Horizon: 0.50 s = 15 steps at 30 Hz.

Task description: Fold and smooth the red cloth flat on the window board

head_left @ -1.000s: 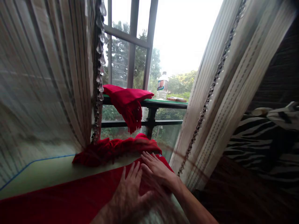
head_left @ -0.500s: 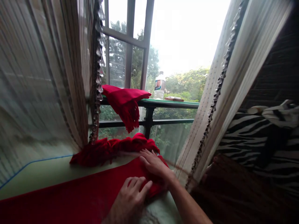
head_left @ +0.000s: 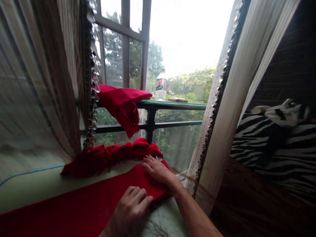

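A long red scarf (head_left: 81, 200) lies spread across the pale green table, running from the lower left to its far right end. My right hand (head_left: 158, 169) rests flat on that far end, fingers stretched out. Nearer to me, my left hand (head_left: 130, 207) is curled at the scarf's near edge, its fingers bent and closed on the cloth; the fingertips are partly hidden. Behind the spread scarf lies a bunched red fringed scarf (head_left: 106, 158), close to my right fingertips. Another folded red scarf (head_left: 120, 102) hangs over the window ledge, its fringe dangling.
On the green ledge (head_left: 195, 106) stand a plastic bottle (head_left: 161, 85) and a flat phone-like object (head_left: 177, 99). Striped curtains with beaded trim hang at left (head_left: 56, 82) and right (head_left: 222, 131). A zebra-striped cloth (head_left: 291, 148) lies to the right.
The view has shifted, so the surroundings sit further left. My left fingers are more curled, the thumb nearer to them. My right hand stays flat on the scarf's far end.
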Available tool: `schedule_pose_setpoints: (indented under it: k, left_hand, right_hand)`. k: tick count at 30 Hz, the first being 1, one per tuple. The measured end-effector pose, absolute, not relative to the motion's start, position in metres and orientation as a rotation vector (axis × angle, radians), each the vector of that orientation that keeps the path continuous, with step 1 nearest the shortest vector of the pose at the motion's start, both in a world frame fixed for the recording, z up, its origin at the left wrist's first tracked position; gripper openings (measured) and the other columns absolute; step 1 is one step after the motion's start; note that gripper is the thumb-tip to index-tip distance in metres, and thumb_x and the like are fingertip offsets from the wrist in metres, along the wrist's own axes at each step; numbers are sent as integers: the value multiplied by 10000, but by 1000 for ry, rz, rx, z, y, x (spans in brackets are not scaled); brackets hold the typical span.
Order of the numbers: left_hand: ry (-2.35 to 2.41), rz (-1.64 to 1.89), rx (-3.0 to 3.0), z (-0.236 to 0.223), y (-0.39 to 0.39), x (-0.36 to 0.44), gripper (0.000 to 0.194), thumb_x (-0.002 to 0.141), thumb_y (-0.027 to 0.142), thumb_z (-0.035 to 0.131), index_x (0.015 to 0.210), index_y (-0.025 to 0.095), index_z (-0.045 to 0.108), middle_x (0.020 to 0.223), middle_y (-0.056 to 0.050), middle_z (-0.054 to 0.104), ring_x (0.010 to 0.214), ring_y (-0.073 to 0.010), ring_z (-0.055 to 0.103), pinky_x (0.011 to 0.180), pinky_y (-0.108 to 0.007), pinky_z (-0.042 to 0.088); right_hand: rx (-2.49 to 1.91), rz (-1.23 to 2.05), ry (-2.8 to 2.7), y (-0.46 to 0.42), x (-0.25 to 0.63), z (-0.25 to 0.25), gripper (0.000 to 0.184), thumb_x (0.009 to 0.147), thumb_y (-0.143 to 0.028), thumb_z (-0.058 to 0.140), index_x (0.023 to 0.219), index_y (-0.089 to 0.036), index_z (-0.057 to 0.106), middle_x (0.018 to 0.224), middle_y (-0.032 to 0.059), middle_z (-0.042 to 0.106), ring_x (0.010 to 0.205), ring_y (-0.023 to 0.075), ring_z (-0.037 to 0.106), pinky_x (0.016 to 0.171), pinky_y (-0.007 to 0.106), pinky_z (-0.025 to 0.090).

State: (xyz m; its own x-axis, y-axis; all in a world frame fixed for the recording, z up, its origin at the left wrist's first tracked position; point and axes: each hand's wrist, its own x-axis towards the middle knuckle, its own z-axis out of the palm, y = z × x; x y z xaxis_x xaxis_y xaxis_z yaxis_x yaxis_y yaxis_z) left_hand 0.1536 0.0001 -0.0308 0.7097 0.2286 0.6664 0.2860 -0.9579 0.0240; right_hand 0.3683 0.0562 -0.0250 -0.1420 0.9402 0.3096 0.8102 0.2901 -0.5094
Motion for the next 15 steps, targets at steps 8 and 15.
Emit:
schedule_pose_setpoints:
  k: [8,15]
  left_hand:
    - [-388,-1057,-2882,-33,1,155,190,981,137,472,958,204,649,833,-29,610,771,-217,515,710,-350,392]
    - [-425,-1086,-2885,-40,4,159,130,953,166,537,990,221,649,887,-28,634,803,-230,530,731,-369,388]
  right_hand:
    - [-1563,294,-2034,53,372,-27,483,1016,-483,468,1416,-214,491,1537,113,452,1457,310,332,1191,635,209]
    - [-1524,182,-2091,44,358,-15,469,1020,-442,436,1464,-288,436,1597,58,375,1519,276,179,1228,597,93]
